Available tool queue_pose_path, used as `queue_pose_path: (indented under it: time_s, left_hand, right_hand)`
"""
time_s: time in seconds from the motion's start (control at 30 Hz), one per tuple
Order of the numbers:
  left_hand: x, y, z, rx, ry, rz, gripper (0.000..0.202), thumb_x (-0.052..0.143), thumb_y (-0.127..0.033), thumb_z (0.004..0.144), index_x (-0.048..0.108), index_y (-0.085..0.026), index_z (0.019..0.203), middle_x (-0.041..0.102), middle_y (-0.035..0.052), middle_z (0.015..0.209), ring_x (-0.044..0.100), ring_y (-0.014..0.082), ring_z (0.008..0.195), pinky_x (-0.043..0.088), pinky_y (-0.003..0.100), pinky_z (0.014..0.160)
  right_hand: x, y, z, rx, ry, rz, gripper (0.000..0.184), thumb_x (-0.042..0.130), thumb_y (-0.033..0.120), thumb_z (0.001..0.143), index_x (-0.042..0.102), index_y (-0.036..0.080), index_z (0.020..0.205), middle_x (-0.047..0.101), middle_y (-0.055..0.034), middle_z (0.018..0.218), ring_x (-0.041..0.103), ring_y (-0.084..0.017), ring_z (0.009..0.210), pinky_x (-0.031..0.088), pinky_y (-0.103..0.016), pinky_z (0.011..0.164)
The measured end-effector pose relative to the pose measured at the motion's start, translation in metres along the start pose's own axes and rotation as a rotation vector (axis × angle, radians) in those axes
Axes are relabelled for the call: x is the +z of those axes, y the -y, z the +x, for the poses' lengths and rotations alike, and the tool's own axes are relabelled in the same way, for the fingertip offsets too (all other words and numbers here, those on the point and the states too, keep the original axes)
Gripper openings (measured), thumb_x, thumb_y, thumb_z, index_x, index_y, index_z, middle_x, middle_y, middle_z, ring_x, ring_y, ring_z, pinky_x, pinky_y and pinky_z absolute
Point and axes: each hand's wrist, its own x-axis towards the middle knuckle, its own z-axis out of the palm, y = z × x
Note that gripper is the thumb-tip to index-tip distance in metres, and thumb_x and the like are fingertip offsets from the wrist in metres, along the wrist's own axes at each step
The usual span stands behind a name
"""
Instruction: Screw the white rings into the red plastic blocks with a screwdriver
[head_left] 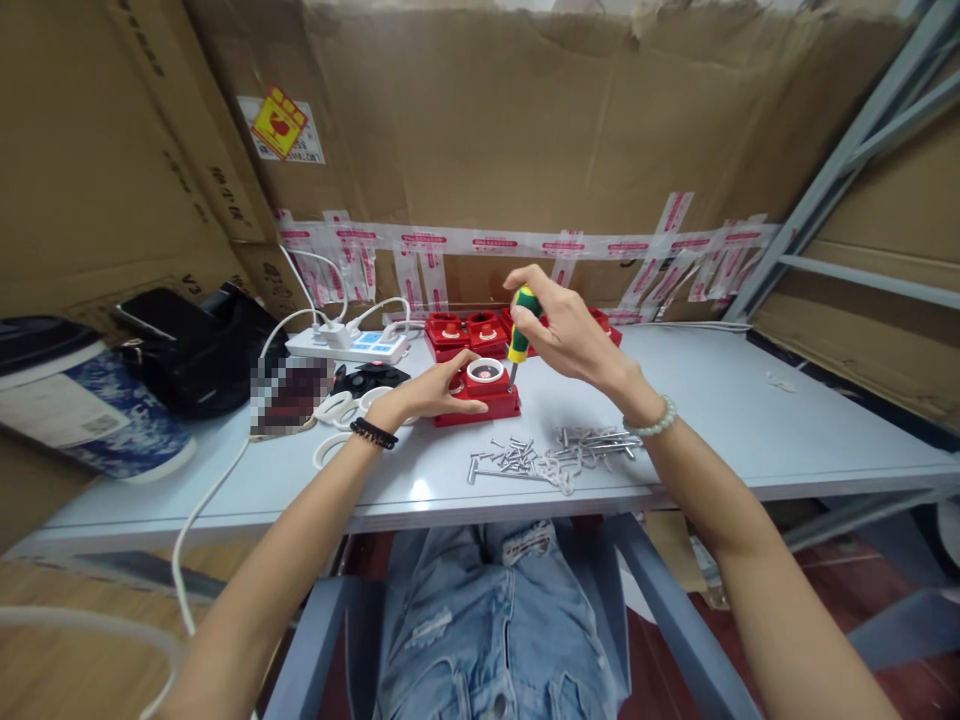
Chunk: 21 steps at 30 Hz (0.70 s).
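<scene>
My left hand [448,386] grips the left side of a red box-like housing [495,402] that rests on the table. A white ring [485,371] sits on the housing's top face. In my right hand [559,325] is a screwdriver [523,312] with a green and yellow handle, held nearly upright. Its tip meets the top of the housing at the right corner, where the screw itself is too small to make out. Nearer to me lie loose screws [517,455] and a heap of metal pins or rods [600,442] with whitish loops [559,472].
Several similar red housings [450,335] stand behind, partly hidden by my right hand. To the left are white rings [336,408], black parts [371,377], a power strip [352,345] with cables, a black bag [210,350] and a large blue-white tub [97,410]. Cardboard [525,120] walls the back.
</scene>
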Motion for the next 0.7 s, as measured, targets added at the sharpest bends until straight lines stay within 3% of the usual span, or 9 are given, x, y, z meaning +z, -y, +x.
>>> queue_pose_path:
  time_s: [0.13,0.2,0.33,0.4,0.53,0.6,0.7]
  left_hand:
    - [0.0,-0.001,0.0,-0.027,0.004,0.018,0.066,0.068,-0.053,0.073,0.041,-0.021,0.123,0.062,0.0082,0.114,0.059,0.0244,0.096,0.045,0.035,0.085]
    - [0.0,0.0,0.0,-0.015,0.002,0.014,0.065,0.068,-0.054,0.073,0.042,-0.022,0.122,0.061,0.0076,0.115,0.059,0.0236,0.095,0.045,0.034,0.083]
    - [0.0,0.001,0.001,-0.005,-0.008,0.04,0.065,0.068,-0.056,0.072,0.043,-0.021,0.121,0.061,0.0073,0.112,0.058,0.023,0.091,0.044,0.033,0.079]
    - [0.0,0.001,0.001,-0.011,-0.009,0.046,0.066,0.067,-0.056,0.072,0.043,-0.021,0.121,0.062,0.0066,0.108,0.058,0.0227,0.089,0.044,0.033,0.078]
    - [0.001,0.003,0.001,0.006,-0.014,0.018,0.064,0.068,-0.053,0.072,0.042,-0.022,0.122,0.061,0.0069,0.112,0.058,0.0232,0.095,0.044,0.033,0.082]
    - [0.001,0.002,0.001,0.007,-0.011,0.007,0.064,0.069,-0.052,0.072,0.042,-0.022,0.122,0.06,0.0069,0.113,0.058,0.0233,0.097,0.044,0.033,0.083]
    - [0.001,-0.001,0.0,-0.014,-0.011,0.009,0.066,0.069,-0.052,0.072,0.042,-0.022,0.124,0.061,0.0075,0.115,0.058,0.0232,0.096,0.044,0.033,0.083]
  right_hand:
    - [0.004,0.008,0.007,-0.05,0.176,0.154,0.025,0.041,0.025,0.091,0.051,0.024,0.114,0.061,0.0007,0.087,0.047,-0.01,0.064,0.041,-0.027,0.067]
    - [0.01,0.008,0.009,-0.044,0.121,0.114,0.02,0.047,0.032,0.091,0.056,0.023,0.106,0.058,0.0022,0.078,0.045,-0.009,0.06,0.039,-0.026,0.064]
    - [0.024,0.006,0.008,0.047,-0.126,-0.084,0.026,0.052,0.043,0.089,0.061,0.02,0.098,0.053,0.0027,0.067,0.043,-0.01,0.056,0.034,-0.027,0.06]
    - [0.025,0.005,0.005,0.064,-0.133,-0.071,0.028,0.047,0.039,0.091,0.06,0.019,0.107,0.055,0.0021,0.069,0.045,-0.01,0.056,0.035,-0.027,0.061]
    - [0.018,0.002,0.0,0.008,0.004,0.145,0.033,0.04,0.029,0.093,0.052,0.02,0.123,0.061,0.0004,0.081,0.049,-0.01,0.061,0.04,-0.026,0.064]
    - [0.017,0.0,0.0,0.003,-0.013,0.134,0.03,0.045,0.033,0.092,0.056,0.022,0.117,0.06,0.001,0.079,0.048,-0.01,0.06,0.04,-0.025,0.062]
    - [0.019,-0.002,0.001,0.08,-0.165,-0.031,0.027,0.055,0.043,0.087,0.062,0.02,0.1,0.056,0.0022,0.067,0.043,-0.01,0.055,0.037,-0.026,0.059]
